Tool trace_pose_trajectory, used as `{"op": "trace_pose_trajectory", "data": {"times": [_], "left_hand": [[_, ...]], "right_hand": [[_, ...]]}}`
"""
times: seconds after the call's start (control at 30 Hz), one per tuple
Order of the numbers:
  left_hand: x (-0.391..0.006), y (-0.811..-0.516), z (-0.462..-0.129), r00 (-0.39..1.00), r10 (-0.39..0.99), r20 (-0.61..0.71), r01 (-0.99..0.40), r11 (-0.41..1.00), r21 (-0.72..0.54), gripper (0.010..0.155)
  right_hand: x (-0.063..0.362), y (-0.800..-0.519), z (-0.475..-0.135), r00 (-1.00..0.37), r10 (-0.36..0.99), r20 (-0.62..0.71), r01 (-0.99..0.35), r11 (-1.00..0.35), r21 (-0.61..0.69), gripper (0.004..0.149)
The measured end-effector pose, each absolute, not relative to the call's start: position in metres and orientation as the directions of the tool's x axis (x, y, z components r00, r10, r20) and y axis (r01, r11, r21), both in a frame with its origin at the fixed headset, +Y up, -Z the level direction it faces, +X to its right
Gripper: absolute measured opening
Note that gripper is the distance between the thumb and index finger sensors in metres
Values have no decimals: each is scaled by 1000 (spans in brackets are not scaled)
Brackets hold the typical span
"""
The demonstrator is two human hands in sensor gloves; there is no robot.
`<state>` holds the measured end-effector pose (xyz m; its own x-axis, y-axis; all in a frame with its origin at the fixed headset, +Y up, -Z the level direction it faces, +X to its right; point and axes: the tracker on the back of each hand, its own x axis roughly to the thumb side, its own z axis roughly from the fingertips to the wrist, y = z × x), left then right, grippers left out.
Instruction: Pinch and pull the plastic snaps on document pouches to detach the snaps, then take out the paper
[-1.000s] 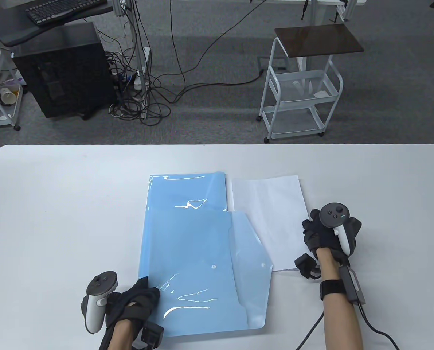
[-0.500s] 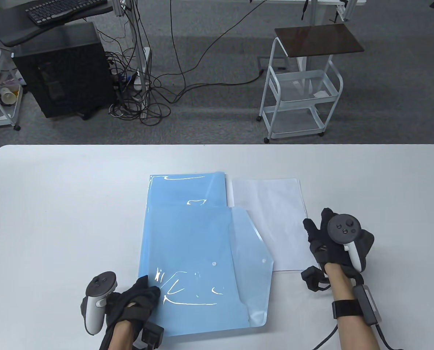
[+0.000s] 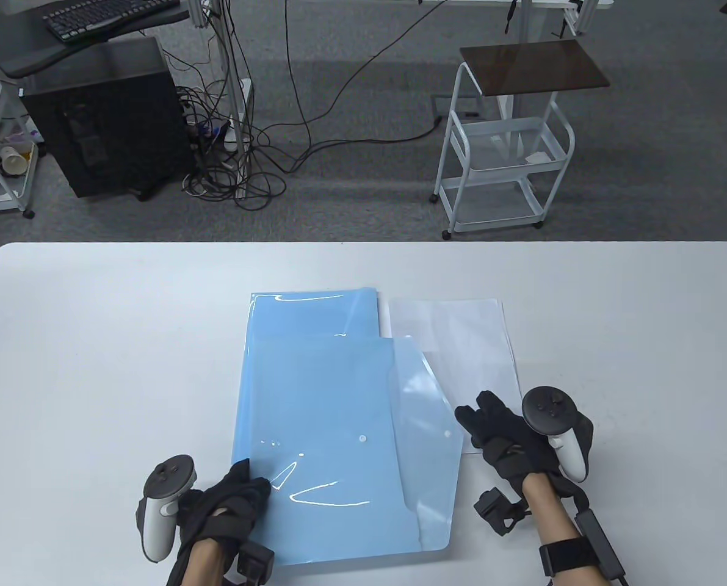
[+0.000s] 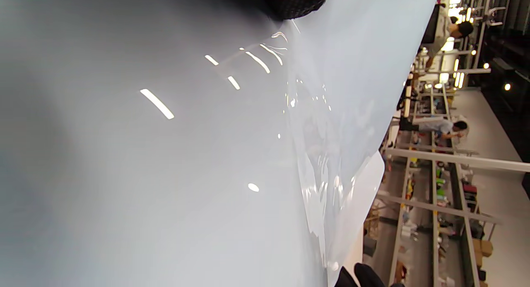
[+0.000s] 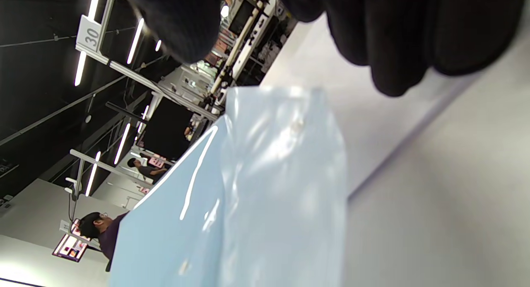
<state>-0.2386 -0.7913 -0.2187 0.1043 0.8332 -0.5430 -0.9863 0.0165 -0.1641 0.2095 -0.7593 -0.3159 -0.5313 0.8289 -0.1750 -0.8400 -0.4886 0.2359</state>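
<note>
A lab or technical workspace is indicated. Beyond the white desk (image 3: 94, 317), grey carpet is seen with a black computer tower (image 3: 104, 116) and tangled cables (image 3: 241, 165) at 11 o'clock, a keyboard (image 3: 104, 15) above them, and a white wheeled cart (image 3: 503, 159) at 1 o'clock.

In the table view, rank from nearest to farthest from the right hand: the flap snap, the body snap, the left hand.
From the right hand:
1. Flap snap, just left of its fingers.
2. Body snap, mid-pouch, farther left.
3. Left hand, on the pouch's bottom-left corner.
</note>
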Motion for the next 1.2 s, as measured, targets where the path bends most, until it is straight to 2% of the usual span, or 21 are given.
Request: {"op": "trace_pose_trajectory", "data": {"times": [0.17,0.3,0.57,0.73,0.87,1.07,1.2], "left_hand": [[-239,-792,-219,117,831,-544,-986,31,-165,50],[-239,-794,-220,140,822,-552,-984,51,-172,51],[-237,-798,-221,169,808,-564,-981,81,-177,51],[-237,-798,-220,182,802,-569,-980,97,-176,51],[-238,-798,-220,195,796,-573,-978,113,-176,51],[-238,-798,-220,210,789,-577,-976,132,-175,51],[-239,-798,-220,226,780,-583,-973,150,-176,51]], "right_hand": [[204,-770,-315,-411,880,-237,-904,-361,228,75],[197,-770,-313,-341,911,-232,-926,-282,252,65],[157,-758,-305,-413,906,-91,-843,-343,414,64],[123,-755,-300,-553,832,45,-713,-501,491,65],[95,-757,-295,-675,720,161,-565,-644,515,62],[62,-765,-291,-837,437,329,-260,-847,463,61],[47,-772,-288,-870,304,387,-113,-889,445,62]]}}
